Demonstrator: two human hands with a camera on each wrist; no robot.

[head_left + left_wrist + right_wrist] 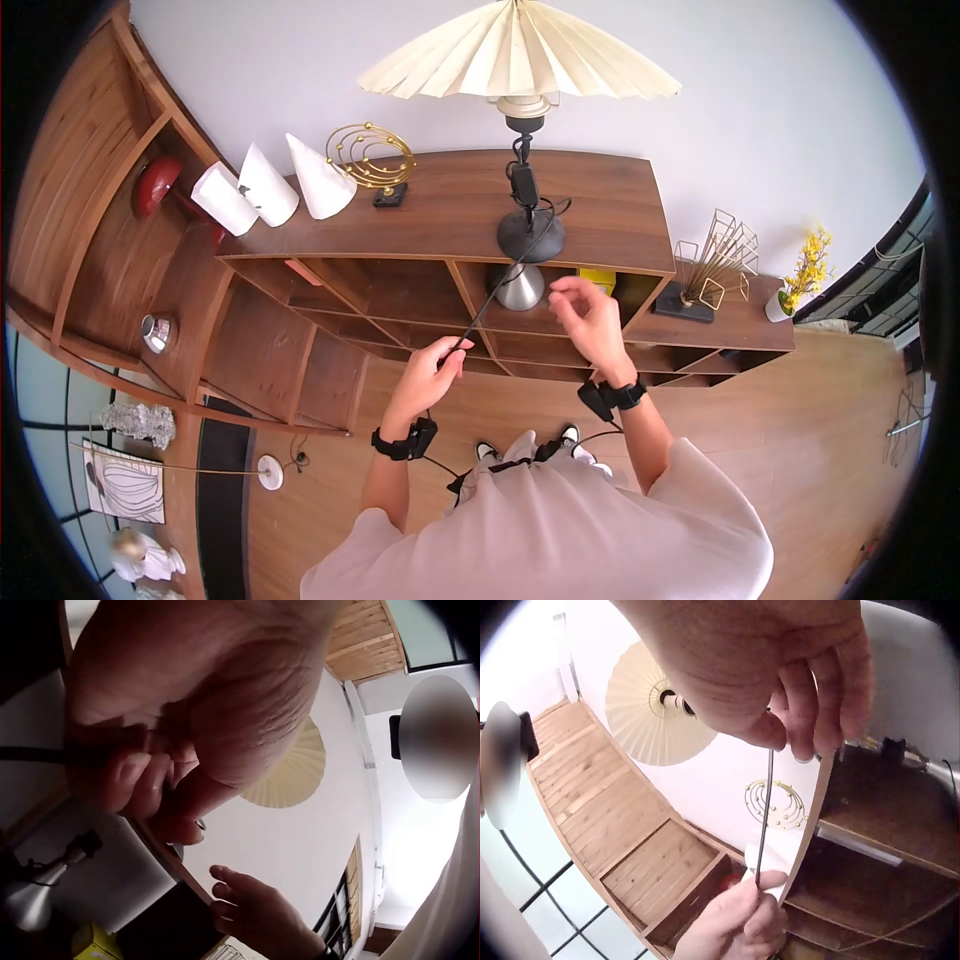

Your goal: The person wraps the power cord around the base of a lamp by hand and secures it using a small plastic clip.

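In the head view my left hand pinches a thin black cord between thumb and fingers. From there the cord slants up to a table lamp with a pleated cream shade and a round dark base. The right wrist view shows the cord stretched from the left hand up behind my right thumb. My right hand hovers by the shelf front with loosely bent fingers, apart from the cord in the head view. A silver cone-shaped lamp base stands in the compartment under the lamp.
The lamp stands on a brown wooden shelf unit. White paper cones and a gold ring ornament sit to its left. Gold wire decor and yellow flowers are right. A yellow box is inside.
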